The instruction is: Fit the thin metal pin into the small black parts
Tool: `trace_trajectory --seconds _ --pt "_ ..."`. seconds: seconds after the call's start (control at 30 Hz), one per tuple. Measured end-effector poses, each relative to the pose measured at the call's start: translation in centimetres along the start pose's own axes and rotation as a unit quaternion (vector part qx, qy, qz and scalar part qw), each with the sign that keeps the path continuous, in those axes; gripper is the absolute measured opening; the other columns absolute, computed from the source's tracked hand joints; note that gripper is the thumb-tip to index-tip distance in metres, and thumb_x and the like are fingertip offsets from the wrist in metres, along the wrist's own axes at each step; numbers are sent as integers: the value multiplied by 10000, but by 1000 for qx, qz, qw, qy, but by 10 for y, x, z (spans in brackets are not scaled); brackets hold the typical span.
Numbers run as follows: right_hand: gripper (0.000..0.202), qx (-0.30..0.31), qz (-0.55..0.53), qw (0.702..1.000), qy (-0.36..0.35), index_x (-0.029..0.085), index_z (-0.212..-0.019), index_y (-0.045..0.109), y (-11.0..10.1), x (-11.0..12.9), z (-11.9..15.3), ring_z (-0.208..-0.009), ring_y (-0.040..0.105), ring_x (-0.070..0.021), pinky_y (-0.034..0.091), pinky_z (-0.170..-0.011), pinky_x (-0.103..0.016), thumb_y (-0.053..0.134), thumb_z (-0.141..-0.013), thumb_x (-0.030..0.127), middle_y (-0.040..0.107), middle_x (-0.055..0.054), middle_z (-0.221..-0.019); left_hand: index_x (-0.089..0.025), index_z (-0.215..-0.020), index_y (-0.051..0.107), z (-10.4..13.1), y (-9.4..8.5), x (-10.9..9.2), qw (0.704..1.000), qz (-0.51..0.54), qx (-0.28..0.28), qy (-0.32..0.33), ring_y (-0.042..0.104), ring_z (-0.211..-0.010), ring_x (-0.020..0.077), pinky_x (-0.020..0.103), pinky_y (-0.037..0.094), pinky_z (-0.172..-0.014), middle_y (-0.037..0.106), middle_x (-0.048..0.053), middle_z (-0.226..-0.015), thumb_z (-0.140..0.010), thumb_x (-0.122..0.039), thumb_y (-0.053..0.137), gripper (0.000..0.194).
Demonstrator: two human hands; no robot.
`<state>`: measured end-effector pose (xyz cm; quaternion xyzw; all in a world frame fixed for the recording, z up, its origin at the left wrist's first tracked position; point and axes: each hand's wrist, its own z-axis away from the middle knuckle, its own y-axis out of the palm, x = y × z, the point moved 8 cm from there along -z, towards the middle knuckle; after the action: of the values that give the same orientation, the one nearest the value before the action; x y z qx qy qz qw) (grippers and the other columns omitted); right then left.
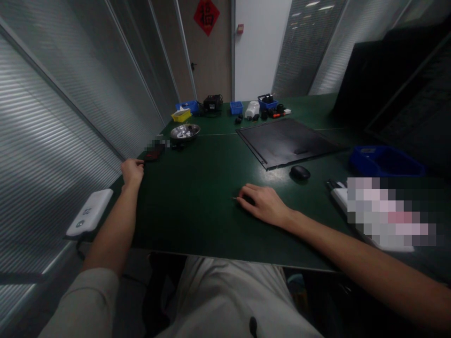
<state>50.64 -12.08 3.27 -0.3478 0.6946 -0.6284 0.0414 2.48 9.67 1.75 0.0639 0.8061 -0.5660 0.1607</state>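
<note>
My left hand (133,172) reaches to the table's left edge, its fingers closed at the near corner of a dark, reddish flat object (154,153), partly blurred out. Resting on the green tabletop, my right hand (262,202) has its fingers curled together. A small thin thing with a pale tip (234,198) sticks out from between thumb and forefinger; its kind is too small to tell. Beyond my left hand stands a shiny metal bowl (185,133) with small pieces in it. A black computer mouse (300,172) lies beyond my right hand.
A black mat (287,143) lies at centre right. Blue trays (385,161), a blurred-out item and a dark monitor (391,80) stand to the right. A white box-like device (89,212) sits at the left edge. Small bins, including a yellow one (181,115), line the back.
</note>
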Motion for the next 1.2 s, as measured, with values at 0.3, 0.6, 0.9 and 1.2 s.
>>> trace_trajectory --seconds 0.3,0.6,0.9,1.2 --pt "221 -6 -1 1000 -6 214 -1045 655 1 -1 -1 -796 627 -163 392 -683 -287 512 -1067 381 681 -35 -993 -43 -1166 707 9 -9 -13 999 -26 -25 -27 590 -1036 218 333 419 -1034 708 105 -1067 -929 -98 572 279" --pt "225 -4 -5 1000 -7 214 -1051 655 1 -1 0 -765 617 -155 379 -670 -278 505 -1071 381 680 -35 -990 -70 -1145 717 14 -10 -25 993 -111 -29 -10 612 -1084 298 429 459 -1034 678 173 -1144 -896 -86 512 323" --pt "217 -2 -4 1000 -3 212 -1037 654 0 0 -1 -769 617 -155 382 -676 -281 518 -1067 378 675 -29 -983 -77 -1170 728 7 -1 -15 988 -151 -34 16 578 -1142 349 455 496 -968 633 201 -1215 -941 -119 468 349" --pt "216 -1 -3 1000 -3 212 -1051 656 1 -1 -1 -772 618 -162 372 -672 -284 519 -1066 379 682 -34 -985 -123 -1179 723 8 -4 -18 987 -157 -16 -24 610 -1069 290 405 474 -987 680 166 -1143 -927 -108 483 348"
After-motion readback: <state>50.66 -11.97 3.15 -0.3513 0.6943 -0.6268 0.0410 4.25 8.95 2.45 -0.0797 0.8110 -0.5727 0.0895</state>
